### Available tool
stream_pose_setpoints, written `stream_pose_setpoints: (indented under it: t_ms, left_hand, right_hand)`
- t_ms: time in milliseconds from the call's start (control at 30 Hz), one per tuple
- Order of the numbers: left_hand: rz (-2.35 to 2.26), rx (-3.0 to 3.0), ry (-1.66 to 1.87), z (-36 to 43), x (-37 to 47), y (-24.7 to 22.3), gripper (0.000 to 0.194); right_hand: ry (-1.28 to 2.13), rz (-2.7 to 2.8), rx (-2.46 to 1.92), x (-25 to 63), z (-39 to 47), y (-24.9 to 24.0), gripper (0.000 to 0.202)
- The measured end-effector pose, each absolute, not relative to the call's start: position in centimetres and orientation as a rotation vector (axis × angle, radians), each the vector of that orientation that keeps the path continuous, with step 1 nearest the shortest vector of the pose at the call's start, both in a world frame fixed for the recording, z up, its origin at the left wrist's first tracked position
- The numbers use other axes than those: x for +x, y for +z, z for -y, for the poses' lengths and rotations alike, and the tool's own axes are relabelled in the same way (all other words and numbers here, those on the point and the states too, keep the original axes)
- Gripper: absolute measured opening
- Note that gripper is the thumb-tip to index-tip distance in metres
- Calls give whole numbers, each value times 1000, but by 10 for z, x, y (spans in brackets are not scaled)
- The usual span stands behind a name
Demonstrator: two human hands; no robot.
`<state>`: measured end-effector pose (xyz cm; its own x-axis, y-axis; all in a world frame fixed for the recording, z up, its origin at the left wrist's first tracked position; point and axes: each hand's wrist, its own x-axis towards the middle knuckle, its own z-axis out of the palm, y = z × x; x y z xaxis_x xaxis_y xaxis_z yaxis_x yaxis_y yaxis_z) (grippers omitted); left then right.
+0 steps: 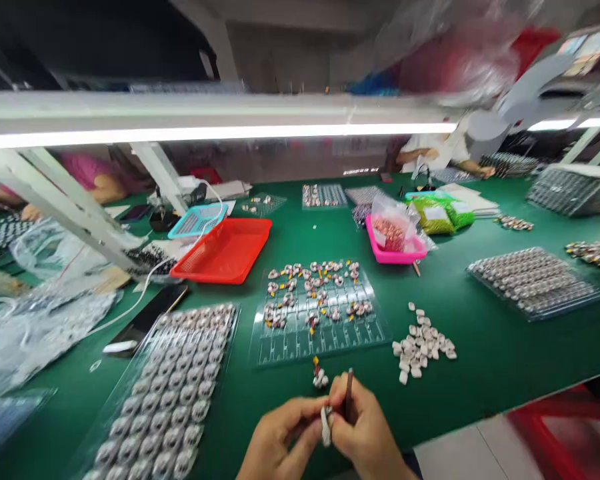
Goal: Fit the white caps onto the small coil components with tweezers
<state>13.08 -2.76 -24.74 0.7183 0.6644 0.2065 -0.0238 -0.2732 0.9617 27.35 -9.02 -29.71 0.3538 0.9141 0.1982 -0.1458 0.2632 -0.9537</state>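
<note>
My left hand point(283, 437) is closed, pinching a small white part point(325, 428) between thumb and fingertips. My right hand point(363, 427) meets it there, its fingers closed around a thin dark stick-like tool point(349, 393) that points up; its lower end is hidden. Just beyond my hands lies a small white piece with yellow and red bits point(321, 379). Farther on, a clear compartment tray point(300, 348) holds many similar wired pieces point(321, 298). To the right of my hands is a loose pile of white caps point(423, 343).
A clear tray of round grey-white parts point(170, 400) stands left, by a dark phone point(153, 317). Behind are a red basket point(225, 250) and a pink basket point(397, 255) with a bag. Another filled tray point(535, 280) lies right. Co-workers sit across the green table point(300, 247).
</note>
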Motion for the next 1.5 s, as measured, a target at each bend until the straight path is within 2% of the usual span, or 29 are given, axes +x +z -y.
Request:
stream_pose_setpoints:
  t_ms: [200,367,833,967,1200,1500]
  left_hand:
    - [-637,1350,642,28,134,-230,23]
    - [-648,1024,621,23,133,-238,28]
    - [-641,1281,662,29,132,-241,12]
    - [-665,1325,752,33,134,-246,11]
    - [-612,1254,908,41,141,-252,10]
    - [-526,1192,866,34,140,-253,12]
  right_hand:
    - [1208,1032,-1143,299,110,-250,25]
    - [1163,1026,-1211,314,120,-255,30]
    - [1364,939,-1136,301,105,-266,33]
    - [1283,883,-1111,295,110,-270,33]
    - [1069,841,-955,276,116,-281,18]
    - [1026,841,-830,273,116,-294,9]
